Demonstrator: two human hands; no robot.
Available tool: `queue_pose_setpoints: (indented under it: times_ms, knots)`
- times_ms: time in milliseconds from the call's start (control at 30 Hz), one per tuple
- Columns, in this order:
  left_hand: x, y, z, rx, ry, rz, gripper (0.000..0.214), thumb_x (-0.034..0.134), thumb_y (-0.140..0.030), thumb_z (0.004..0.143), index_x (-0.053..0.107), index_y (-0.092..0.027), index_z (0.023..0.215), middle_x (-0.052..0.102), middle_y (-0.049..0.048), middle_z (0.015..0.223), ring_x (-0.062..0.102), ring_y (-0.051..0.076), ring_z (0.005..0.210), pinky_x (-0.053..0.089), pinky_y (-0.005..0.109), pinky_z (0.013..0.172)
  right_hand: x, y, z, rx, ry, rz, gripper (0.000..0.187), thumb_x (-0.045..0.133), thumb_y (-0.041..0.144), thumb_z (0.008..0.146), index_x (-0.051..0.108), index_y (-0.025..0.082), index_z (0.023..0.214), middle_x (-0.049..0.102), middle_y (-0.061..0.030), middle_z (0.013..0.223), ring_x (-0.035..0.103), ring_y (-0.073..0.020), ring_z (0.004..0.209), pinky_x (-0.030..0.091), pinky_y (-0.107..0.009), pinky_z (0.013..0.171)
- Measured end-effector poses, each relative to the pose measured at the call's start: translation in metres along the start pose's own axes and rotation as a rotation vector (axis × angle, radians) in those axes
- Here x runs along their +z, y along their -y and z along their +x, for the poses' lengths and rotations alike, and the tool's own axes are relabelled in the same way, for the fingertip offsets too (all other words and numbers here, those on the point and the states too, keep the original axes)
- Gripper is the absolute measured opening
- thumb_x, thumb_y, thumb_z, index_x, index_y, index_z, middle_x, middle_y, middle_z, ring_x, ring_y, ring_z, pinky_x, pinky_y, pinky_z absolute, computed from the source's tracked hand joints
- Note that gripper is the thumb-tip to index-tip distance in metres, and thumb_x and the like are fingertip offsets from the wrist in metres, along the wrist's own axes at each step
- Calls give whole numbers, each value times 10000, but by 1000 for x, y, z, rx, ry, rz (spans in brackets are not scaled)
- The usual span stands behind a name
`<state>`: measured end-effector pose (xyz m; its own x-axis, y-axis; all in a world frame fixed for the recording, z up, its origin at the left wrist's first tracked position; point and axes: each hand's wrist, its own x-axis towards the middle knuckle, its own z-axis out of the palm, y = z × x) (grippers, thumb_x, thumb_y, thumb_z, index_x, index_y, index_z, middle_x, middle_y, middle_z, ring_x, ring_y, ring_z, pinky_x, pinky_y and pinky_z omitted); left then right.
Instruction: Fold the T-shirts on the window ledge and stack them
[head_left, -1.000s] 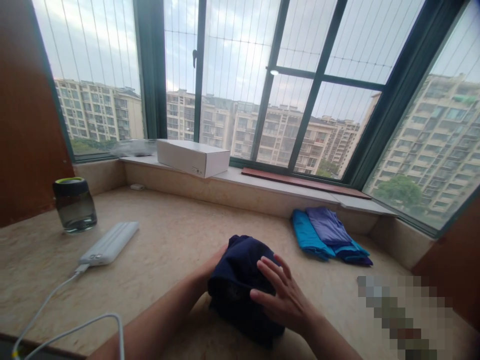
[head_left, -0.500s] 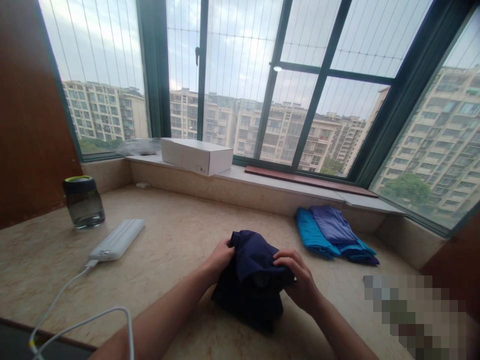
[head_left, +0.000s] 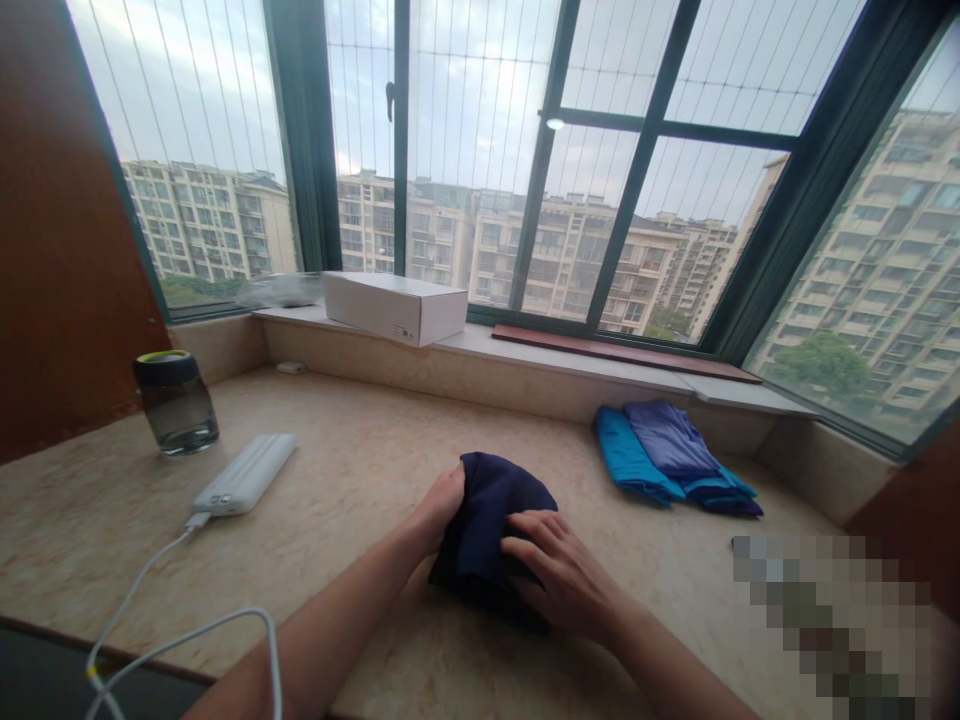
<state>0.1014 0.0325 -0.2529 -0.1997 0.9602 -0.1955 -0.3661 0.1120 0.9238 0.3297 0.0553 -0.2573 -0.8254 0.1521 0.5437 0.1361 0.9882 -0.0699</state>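
Note:
A dark navy cloth (head_left: 484, 525), bunched into a rounded bundle, is between my hands over the stone counter. My left hand (head_left: 444, 505) is closed on its left edge, with the fingertips hidden behind the fabric. Across the right side of the bundle lies my right hand (head_left: 551, 560), its fingers bent and pressed on the cloth, the thumb partly hidden beneath. Folded blue and purple cloths (head_left: 667, 455) are stacked to the right, beyond my right hand.
A dark-lidded clear bottle (head_left: 176, 405) and a white power bank (head_left: 244, 475) with a cable (head_left: 146, 570) are on the left of the counter (head_left: 360, 440). A white box (head_left: 394, 308) rests on the window ledge. A blurred patch (head_left: 832, 620) covers something at the right.
My right hand has moved left and inward over the cloth. The cloth's right part has been folded in, making the bundle narrower and more compact. My left hand keeps its hold.

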Motion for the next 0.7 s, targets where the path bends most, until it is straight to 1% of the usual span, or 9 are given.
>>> queue_pose_setpoints:
  times_ms: [100,200,267,333,400,500,533,600,700]
  knots:
    - [3,-10,-9,-88,155,-11,615,514,-685,912,729,-127,1056,779,114,949,724,286,958,576,375,869,-2,6,4,-20,130,-1,469,603,197,927,588,307,1383,608,-93,1346,573,-277,1138,488,-474,989]
    - [3,-18,-18,-4,235,174,564,763,-534,802,681,-155,1211,763,102,1131,696,289,1090,531,379,982,-8,8,4,-31,186,58,428,656,382,934,633,328,1359,599,-93,1393,581,-299,1161,479,-493,994]
    - [3,-19,-20,78,187,294,626,881,-385,695,660,-178,1242,746,96,1190,684,289,1124,519,375,999,-10,5,2,-55,143,161,378,636,457,950,680,314,1297,649,-83,1345,613,-275,1124,484,-464,986]
    - [3,-19,-19,112,160,288,610,890,-339,675,663,-173,1215,748,108,1170,694,298,1102,534,382,969,-9,-4,1,-27,-5,274,319,596,440,982,707,298,1245,726,-67,1193,652,-234,1029,499,-424,956]
    - [4,-17,-17,112,182,171,557,874,-341,700,668,-172,1189,760,111,1122,710,303,1069,548,381,938,-8,-16,1,160,-253,317,305,585,403,991,702,287,1248,734,-77,1152,653,-238,1059,488,-436,994]
    - [10,-16,-18,105,200,-41,540,881,-356,703,666,-188,1170,776,92,1066,723,307,1054,560,366,923,-11,-31,3,587,-563,406,542,697,454,907,583,279,1407,599,-115,1418,508,-304,1354,369,-526,1158]
    - [12,-15,-18,106,184,-88,552,887,-365,695,663,-191,1169,780,84,1048,728,310,1045,567,364,914,-13,-33,4,683,-587,517,665,741,487,863,528,275,1456,553,-114,1475,458,-315,1409,336,-536,1186]
    - [17,-14,-17,117,139,-134,614,892,-382,682,644,-197,1212,783,67,1028,734,310,1030,582,363,897,-18,-32,5,772,-502,863,779,788,540,803,497,267,1472,570,-104,1470,477,-319,1407,355,-527,1183]
    - [19,-12,-10,140,80,-116,732,874,-383,704,570,-214,1348,777,59,1069,731,300,1053,587,359,910,-23,-22,9,808,-288,1340,655,812,544,781,626,230,1325,689,-96,1326,610,-316,1279,446,-492,1117]
